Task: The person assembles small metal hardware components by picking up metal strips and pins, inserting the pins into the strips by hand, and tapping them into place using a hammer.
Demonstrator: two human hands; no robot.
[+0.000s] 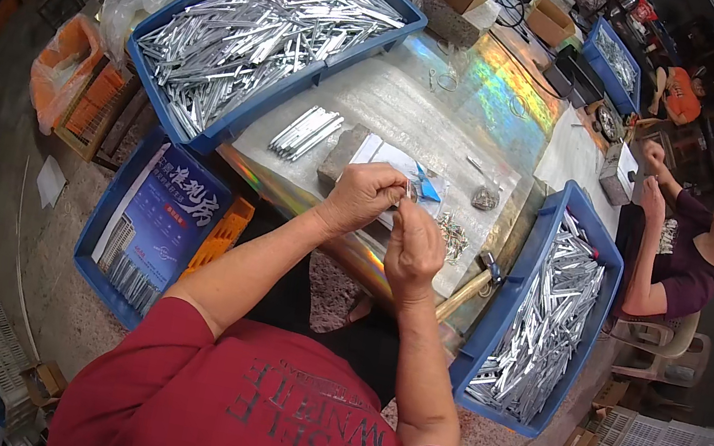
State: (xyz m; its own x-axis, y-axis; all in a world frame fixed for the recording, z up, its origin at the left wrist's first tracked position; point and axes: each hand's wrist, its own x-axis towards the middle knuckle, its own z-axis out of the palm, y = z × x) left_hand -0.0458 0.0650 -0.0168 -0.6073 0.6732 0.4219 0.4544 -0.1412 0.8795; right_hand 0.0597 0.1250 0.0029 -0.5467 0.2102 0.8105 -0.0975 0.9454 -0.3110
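Observation:
My left hand point(365, 196) and my right hand point(416, 251) meet over the table's near edge, fingers pinched together. Whatever small piece lies between the fingertips is too small to name. Just beyond them are a blue folded piece point(426, 185) and a white paper on a grey block point(346, 150). A pile of small metal parts point(452, 238) lies right of my right hand, with a grey lump point(485, 196) farther off. A hammer point(466, 295) with a wooden handle rests near the right edge. Left of the block, several silver metal strips point(306, 134) lie side by side.
A large blue bin point(318, 73) full of metal strips stands at the far left, another blue bin point(491, 328) of strips on the right. Below left is a blue crate point(91, 238) with a printed sheet. A co-worker point(693, 239) sits at the right.

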